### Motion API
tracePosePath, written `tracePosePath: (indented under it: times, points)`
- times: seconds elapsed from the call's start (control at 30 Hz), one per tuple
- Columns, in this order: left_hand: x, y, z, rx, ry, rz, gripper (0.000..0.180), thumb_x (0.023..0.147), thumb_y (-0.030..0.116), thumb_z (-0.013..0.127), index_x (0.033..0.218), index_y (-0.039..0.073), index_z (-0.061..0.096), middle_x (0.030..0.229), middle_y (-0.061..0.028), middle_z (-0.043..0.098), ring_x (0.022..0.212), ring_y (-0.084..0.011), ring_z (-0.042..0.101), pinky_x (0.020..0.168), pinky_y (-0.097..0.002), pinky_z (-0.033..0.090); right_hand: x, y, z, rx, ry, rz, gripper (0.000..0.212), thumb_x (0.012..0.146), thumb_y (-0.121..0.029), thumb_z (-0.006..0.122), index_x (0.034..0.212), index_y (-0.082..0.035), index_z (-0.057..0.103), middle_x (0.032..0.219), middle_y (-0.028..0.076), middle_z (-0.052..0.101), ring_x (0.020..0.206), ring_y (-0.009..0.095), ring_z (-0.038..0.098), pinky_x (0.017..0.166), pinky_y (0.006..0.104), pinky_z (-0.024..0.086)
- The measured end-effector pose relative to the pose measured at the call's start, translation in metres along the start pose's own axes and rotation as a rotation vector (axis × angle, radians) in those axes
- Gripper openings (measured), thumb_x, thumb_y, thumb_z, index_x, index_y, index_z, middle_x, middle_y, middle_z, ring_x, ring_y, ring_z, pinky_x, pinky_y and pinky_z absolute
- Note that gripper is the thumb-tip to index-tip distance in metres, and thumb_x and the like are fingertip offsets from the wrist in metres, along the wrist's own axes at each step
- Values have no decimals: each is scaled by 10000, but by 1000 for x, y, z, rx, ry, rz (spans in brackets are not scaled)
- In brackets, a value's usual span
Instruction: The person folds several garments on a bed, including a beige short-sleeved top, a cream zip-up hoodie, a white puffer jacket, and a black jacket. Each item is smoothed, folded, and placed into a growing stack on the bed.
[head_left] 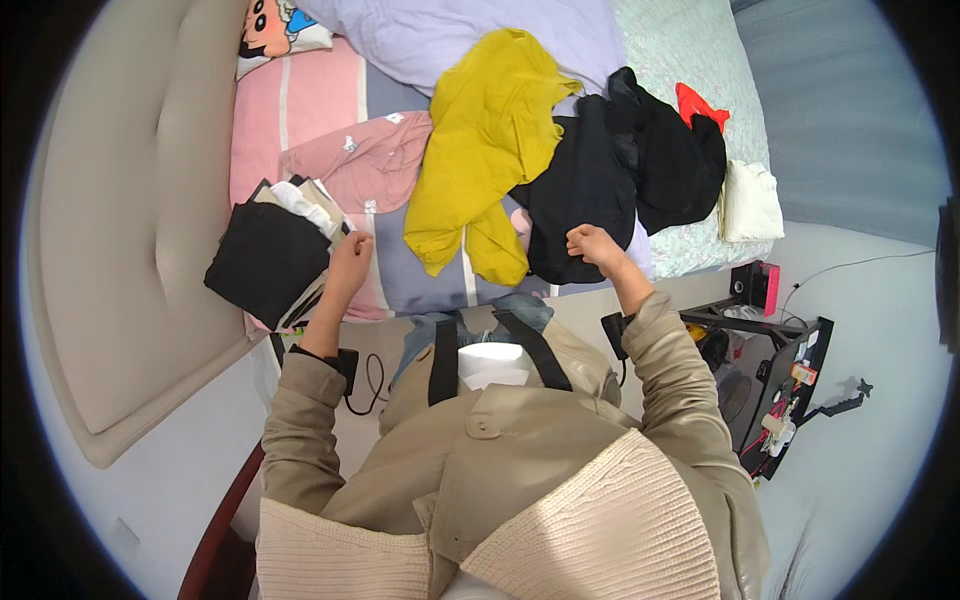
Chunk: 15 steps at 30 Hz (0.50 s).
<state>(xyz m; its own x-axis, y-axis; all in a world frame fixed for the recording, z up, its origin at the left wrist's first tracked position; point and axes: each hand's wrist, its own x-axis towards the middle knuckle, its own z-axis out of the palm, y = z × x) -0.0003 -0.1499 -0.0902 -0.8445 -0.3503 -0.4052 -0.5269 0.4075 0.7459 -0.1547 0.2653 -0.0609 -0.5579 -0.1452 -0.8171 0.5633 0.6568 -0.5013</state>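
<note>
My left hand point(352, 257) is closed, fingers curled, at the right edge of a stack of folded clothes point(268, 258) with a black piece on top. No cloth shows in its fingers. My right hand point(595, 247) is also closed, over the lower part of a black garment point(575, 195) spread on the bed, and no fabric is seen rising into it. Between the hands lies a crumpled mustard-yellow garment point(487, 150). A pink garment point(368, 160) with small white patches lies beyond my left hand.
Further right on the bed are another black garment point(675, 165), a red cloth point(702, 105) and a folded white cloth point(750, 202). A padded headboard point(130, 200) rises at the left. A black rack point(800, 400) with cables stands by the right wall.
</note>
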Motion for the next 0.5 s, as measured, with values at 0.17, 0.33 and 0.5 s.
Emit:
tracePosePath:
  times: [0.17,0.33,0.5]
  points:
    - [-6,36,68,34,-108,-28,218,875,171,519,979,-13,570,794,-72,599,737,-125,544,680,-258,441,51,85,-54,-40,37,18,167,752,-168,527,664,-39,586,649,56,572,622,139,553,593,272,416]
    - [-15,72,132,74,-204,-112,242,862,197,532,968,-18,564,808,-143,615,760,-201,596,700,-296,460,107,187,-73,-319,570,-146,248,789,-221,526,684,-21,628,633,97,595,652,207,580,587,345,422]
    - [-22,98,183,196,-268,-242,230,880,202,528,985,0,562,805,-86,605,751,-155,556,706,-278,442,174,253,-121,-184,199,71,377,759,-302,590,949,23,607,857,175,638,818,282,603,733,331,453]
